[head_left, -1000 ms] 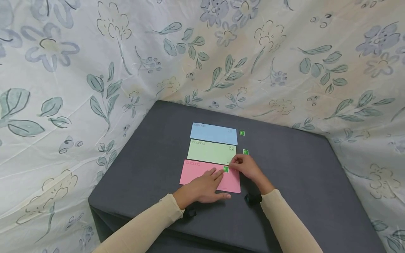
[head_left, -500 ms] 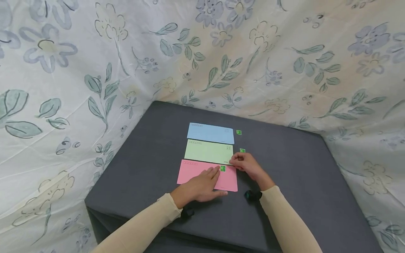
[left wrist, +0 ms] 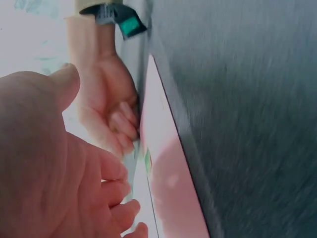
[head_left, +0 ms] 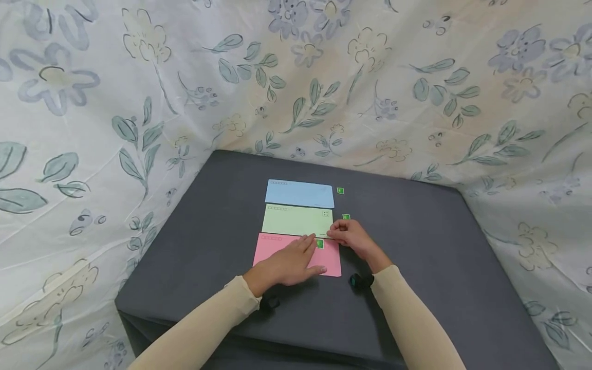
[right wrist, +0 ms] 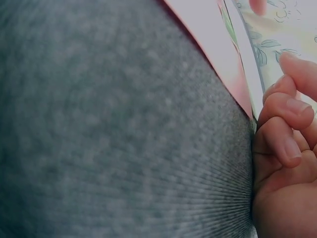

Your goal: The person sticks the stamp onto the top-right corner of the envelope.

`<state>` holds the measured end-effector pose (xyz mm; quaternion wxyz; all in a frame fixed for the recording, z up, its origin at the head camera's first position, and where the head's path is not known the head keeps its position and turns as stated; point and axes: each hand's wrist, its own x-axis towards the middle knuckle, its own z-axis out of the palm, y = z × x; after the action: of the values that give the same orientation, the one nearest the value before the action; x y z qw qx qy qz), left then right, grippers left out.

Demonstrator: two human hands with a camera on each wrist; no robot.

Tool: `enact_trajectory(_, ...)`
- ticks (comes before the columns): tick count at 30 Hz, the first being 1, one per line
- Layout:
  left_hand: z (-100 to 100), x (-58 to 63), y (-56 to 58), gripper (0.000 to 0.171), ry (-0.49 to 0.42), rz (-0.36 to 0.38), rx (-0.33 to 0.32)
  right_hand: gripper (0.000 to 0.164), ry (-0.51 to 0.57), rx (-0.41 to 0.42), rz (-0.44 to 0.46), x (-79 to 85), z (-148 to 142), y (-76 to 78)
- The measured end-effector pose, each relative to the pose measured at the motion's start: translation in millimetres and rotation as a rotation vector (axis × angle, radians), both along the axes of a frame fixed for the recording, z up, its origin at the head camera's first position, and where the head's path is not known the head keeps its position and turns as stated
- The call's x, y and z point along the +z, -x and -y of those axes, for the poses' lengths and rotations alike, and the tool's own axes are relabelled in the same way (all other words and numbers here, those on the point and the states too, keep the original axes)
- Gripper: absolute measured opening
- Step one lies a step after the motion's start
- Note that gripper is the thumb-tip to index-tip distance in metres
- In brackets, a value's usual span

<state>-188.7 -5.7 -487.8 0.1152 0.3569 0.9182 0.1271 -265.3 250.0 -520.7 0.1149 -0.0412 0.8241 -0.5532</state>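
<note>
My left hand [head_left: 289, 262] hovers over the pink envelope [head_left: 329, 263], fingers extended and thumb apart. A green stamp [head_left: 319, 243] sits at that envelope's upper right, just right of my left fingertips. In the left wrist view a gap shows between the left hand [left wrist: 64, 168] and the pink envelope [left wrist: 168, 173]. My right hand [head_left: 355, 239] is at the lower right corner of the light green envelope [head_left: 291, 219], its fingers loosely curled. Nothing shows between the fingers of the right hand [right wrist: 290, 158] in the right wrist view.
A blue envelope [head_left: 298, 193] lies behind the light green one, forming a column of three on the dark cloth-covered table [head_left: 222, 216]. One green stamp [head_left: 340, 190] lies right of the blue envelope, another stamp [head_left: 346, 216] right of the light green one. Floral curtains [head_left: 370, 92] enclose the table.
My left fingertips have shifted forward to the pink envelope's top edge. The right hand has moved slightly from beside the stamp to the light green envelope's corner. The head view has shifted a little.
</note>
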Motion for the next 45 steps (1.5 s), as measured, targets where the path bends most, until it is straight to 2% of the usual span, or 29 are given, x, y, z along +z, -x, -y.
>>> enact_trajectory(4, -1, 0.6, 14.8, 0.089, 0.005, -0.016, 0.016, 0.017, -0.010, 0.003, 0.007, 1.4, -1, -0.8)
enact_trajectory(8, -8, -1.0, 29.6, 0.088, 0.015, -0.044, -0.016, 0.016, -0.004, -0.001, 0.013, 0.4, -5, -2.1)
enact_trajectory(12, -14, -1.2, 38.4, 0.088, 0.035, -0.059, -0.020, 0.017, 0.007, 0.007, 0.020, -0.5, -7, -3.0)
enact_trajectory(18, -16, -0.6, 45.0, 0.087, 0.052, -0.059, 0.003, 0.020, -0.013, -0.003, 0.024, -1.4, -6, -2.8)
enact_trajectory(29, -21, 1.5, 62.7, 0.084, 0.106, -0.010, 0.052, 0.018, -0.020, 0.004, 0.040, 0.9, -3, -0.9)
enact_trajectory(37, -25, -6.7, 75.9, 0.086, 0.117, 0.009, 0.062, 0.015, -0.007, 0.000, 0.044, 5.5, -1, -3.4)
enact_trajectory(45, -22, -1.6, 74.4, 0.086, 0.127, 0.005, 0.058, 0.015, 0.008, 0.033, 0.024, 9.5, 2, -4.4)
